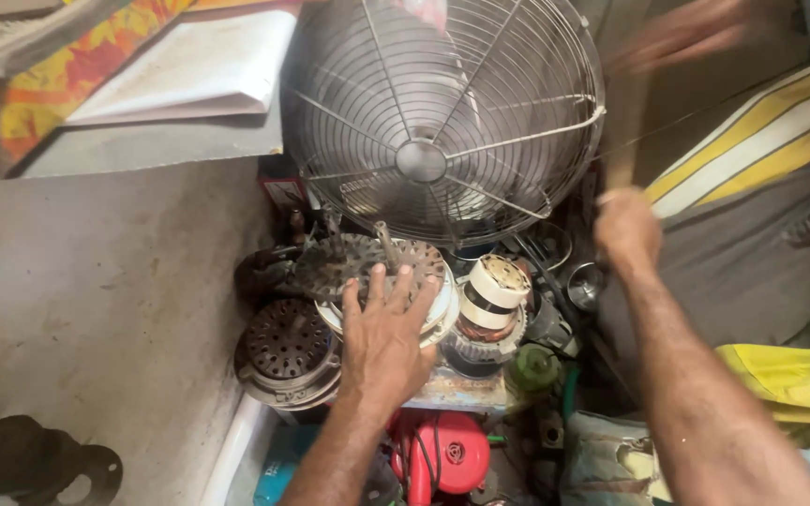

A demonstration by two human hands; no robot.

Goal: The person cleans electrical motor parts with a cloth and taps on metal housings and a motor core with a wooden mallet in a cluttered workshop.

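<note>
Left hand [384, 337] spread flat, palm down, on a round perforated metal motor cover [367, 265] with a short shaft sticking up. Right hand [627, 228] closed around a thin wooden stick [622, 131], blurred. Above, a round wire fan guard [442, 117], tilted. Just beside the left hand, a white-capped motor core with copper windings [489, 302]; left of it, a dark round perforated housing [285, 351]. Below, a red plastic blower [442, 454]. Grey concrete floor [105, 281] at left.

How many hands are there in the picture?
3. The left hand lies flat on a round motor housing. The right hand grips a wooden handle. Another person's blurred hand is at the top right. Others may be hidden.
</note>
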